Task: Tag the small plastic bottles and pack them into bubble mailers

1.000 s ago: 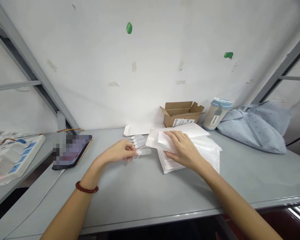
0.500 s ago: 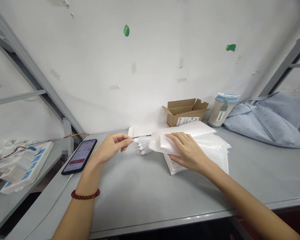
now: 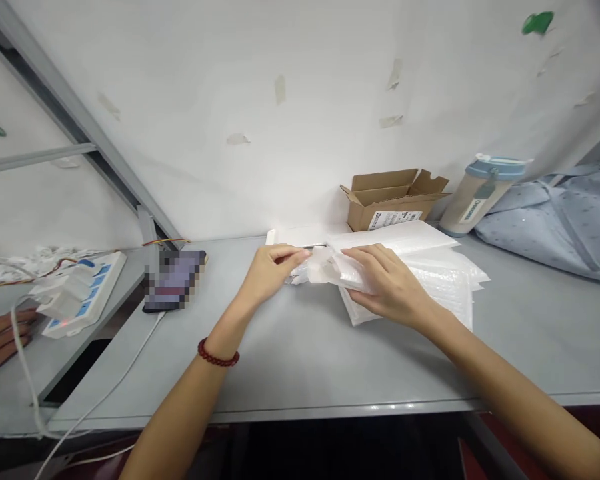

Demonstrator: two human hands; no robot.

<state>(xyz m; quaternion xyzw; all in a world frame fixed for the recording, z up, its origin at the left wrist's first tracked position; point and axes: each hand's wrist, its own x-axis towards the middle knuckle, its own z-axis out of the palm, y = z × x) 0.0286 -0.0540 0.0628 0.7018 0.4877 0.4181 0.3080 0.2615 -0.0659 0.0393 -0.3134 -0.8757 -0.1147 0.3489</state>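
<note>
My right hand (image 3: 380, 280) is closed around a white bubble mailer (image 3: 353, 273), its open mouth facing left. At that mouth my left hand (image 3: 273, 270) is closed in a pinch. A short dark edge of a thin rod (image 3: 319, 247) shows between its fingertips and the mailer; the rest is hidden. Several white wrapped pieces (image 3: 299, 274) lie on the table just behind my left fingertips, mostly covered. Under and behind my right hand rests a stack of more white bubble mailers (image 3: 447, 290).
Behind the mailers are an open cardboard box (image 3: 395, 207), a tumbler (image 3: 480, 197) and a blue cloth bag (image 3: 555, 227). A phone (image 3: 177, 280) with a white cable lies left. Beyond it sit a power strip (image 3: 87, 300) and another person's hand (image 3: 5, 340).
My left hand has moved right, up to the mailer's mouth, and less of the thin rod shows. My right hand still grips the mailer. The view has shifted downward.
</note>
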